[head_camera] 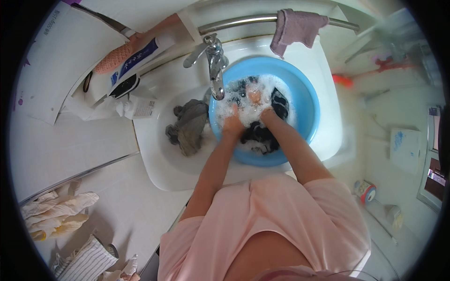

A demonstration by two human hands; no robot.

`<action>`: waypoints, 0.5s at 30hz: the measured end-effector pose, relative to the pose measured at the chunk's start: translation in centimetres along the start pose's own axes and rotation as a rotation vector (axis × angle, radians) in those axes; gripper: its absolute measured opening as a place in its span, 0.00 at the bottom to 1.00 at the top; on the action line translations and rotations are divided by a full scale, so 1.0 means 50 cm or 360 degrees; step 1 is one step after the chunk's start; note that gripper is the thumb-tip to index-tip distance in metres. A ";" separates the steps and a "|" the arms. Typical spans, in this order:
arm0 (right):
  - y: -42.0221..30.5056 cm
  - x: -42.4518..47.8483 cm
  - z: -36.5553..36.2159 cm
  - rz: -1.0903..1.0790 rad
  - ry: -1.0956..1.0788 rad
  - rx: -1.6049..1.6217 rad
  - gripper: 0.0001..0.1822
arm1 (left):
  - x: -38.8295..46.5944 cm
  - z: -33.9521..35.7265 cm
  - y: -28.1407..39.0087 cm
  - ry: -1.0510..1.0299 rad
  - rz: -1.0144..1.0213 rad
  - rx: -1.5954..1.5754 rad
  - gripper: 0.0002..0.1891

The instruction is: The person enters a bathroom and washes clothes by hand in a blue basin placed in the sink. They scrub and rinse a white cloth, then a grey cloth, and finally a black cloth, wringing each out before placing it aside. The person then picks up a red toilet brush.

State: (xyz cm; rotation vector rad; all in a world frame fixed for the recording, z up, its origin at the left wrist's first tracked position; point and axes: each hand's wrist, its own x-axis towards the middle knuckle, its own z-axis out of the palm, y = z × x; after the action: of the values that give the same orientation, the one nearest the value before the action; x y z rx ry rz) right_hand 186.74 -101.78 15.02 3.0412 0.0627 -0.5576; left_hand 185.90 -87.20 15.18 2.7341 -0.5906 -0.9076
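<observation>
A light-blue plastic basin [309,95] stands in the white sink, holding foamy water [248,109] and dark wet cloth [259,134]. Both my hands are down in the suds. My left hand [233,121] is at the basin's left side, its fingers mostly covered by foam. Toward the middle, my right hand [268,113] dips in beside a piece of black fabric [280,102]. A patch of skin shows through the foam ahead of both wrists; which hand it belongs to is unclear. Whether my fingers grip the cloth is hidden.
A chrome faucet [216,70] reaches over the basin's left rim. Wet grey cloth [190,126] lies in the white sink [160,172], left of the basin. A mauve towel [299,28] hangs on a metal rail [242,21]. A white bottle [139,107] and a tube [140,58] are at left.
</observation>
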 end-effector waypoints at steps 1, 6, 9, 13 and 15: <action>-0.008 0.010 0.005 0.0064 0.0035 0.0027 0.41 | -0.008 0.008 -0.016 0.0118 0.0024 0.0055 0.36; 0.032 -0.052 -0.053 0.0007 0.0300 0.0450 0.38 | -0.031 -0.034 -0.011 0.0136 0.0104 0.0112 0.38; -0.030 -0.057 0.019 0.0206 0.0458 -0.0363 0.37 | -0.061 -0.033 0.003 0.0430 0.0096 -0.0102 0.44; -0.018 -0.067 0.026 -0.0220 0.0234 -0.0157 0.34 | -0.093 -0.039 -0.012 0.0576 0.0008 -0.0434 0.52; 0.014 -0.063 0.016 -0.0059 0.0512 -0.0018 0.33 | -0.111 -0.027 -0.024 0.0967 0.0223 -0.0454 0.53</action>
State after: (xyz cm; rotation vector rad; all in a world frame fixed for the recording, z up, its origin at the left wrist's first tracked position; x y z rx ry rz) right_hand 183.57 -102.64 15.42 3.0918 0.1335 -0.0646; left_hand 183.04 -83.63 18.79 2.4764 -0.4743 -0.0915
